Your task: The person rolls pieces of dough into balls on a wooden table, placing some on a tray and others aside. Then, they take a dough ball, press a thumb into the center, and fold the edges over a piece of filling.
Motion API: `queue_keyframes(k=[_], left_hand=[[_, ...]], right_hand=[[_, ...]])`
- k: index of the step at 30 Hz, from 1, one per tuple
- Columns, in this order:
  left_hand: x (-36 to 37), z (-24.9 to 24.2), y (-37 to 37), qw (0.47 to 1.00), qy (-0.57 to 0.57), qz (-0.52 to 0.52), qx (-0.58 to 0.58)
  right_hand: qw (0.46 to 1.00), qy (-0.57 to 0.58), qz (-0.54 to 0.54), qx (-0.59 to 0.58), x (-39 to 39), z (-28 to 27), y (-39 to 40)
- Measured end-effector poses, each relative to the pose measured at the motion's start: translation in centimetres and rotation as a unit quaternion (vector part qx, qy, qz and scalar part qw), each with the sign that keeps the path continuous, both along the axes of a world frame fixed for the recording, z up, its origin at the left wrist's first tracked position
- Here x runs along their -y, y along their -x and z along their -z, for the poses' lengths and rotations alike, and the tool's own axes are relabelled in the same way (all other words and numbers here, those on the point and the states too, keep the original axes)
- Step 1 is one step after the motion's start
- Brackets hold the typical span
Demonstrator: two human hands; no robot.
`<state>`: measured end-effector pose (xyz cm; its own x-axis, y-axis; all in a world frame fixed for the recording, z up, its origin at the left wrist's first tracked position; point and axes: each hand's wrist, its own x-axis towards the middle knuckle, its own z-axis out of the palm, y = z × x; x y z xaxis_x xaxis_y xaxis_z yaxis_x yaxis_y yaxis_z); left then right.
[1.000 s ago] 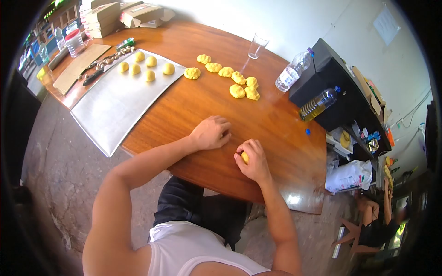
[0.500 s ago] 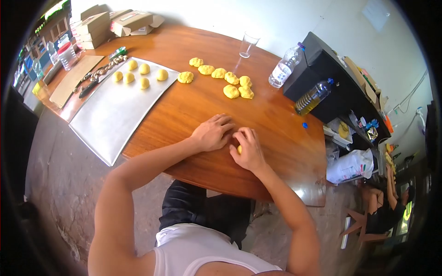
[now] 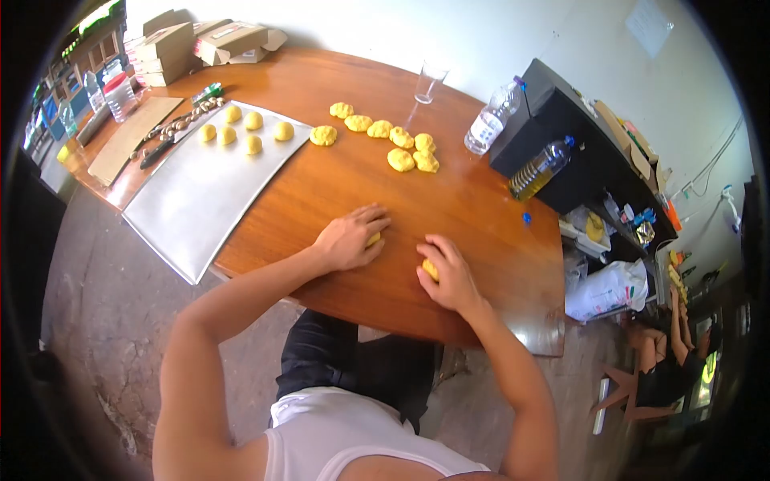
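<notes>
My left hand [image 3: 351, 239] is cupped over a yellow dough ball [image 3: 374, 239], pressed to the wooden table [image 3: 297, 216] near its front edge. To its right, my right hand [image 3: 451, 276] curls around a second yellow dough ball [image 3: 431, 269]. Fingers and palms hide most of both balls. Beyond the hands lie several rough yellow dough lumps [image 3: 358, 123] in a loose row. Several smooth round dough balls [image 3: 283, 131] rest on the far end of the metal tray [image 3: 192, 200] at the left.
An upright water bottle [image 3: 489, 124], a bottle of yellow liquid [image 3: 541, 170] and a drinking glass [image 3: 427, 84] stand at the back right, near a black cabinet [image 3: 553, 120]. Cardboard boxes [image 3: 164, 52] are stacked at the far left. A person [image 3: 670, 353] is at the far right.
My hands, close together before, have moved apart: the left one leftward, the right one slightly right and nearer to me. Dough now shows under each hand.
</notes>
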<state>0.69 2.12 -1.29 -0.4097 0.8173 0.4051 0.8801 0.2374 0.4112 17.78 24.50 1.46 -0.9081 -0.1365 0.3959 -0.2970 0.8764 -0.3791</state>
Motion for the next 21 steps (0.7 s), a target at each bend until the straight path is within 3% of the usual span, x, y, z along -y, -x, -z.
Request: queue_keyframes(k=[3, 5, 8, 11, 21], left_hand=[[-1.0, 1.3, -0.3, 1.000, -0.005, 0.004, -0.028], [-0.2, 0.8, -0.6, 0.999, -0.014, 0.017, -0.036], [4.1, -1.3, -3.6, 0.996, -0.009, 0.037, 0.075], [7.1, -1.4, -4.9, 0.999, -0.001, 0.026, 0.047], [4.9, -1.1, -4.9, 0.999, -0.025, -0.022, 0.008]], right_hand=[[1.000, 0.017, 0.020, -0.017, 1.2, 1.3, 1.5], [0.999, -0.005, -0.022, -0.029, 2.5, 1.4, 0.8], [0.999, 0.001, -0.043, 0.007, 2.7, 0.5, -3.2], [0.999, 0.029, -0.033, 0.027, 0.7, 0.3, -4.7], [1.000, 0.019, -0.013, -0.006, 1.9, 0.9, -1.3]])
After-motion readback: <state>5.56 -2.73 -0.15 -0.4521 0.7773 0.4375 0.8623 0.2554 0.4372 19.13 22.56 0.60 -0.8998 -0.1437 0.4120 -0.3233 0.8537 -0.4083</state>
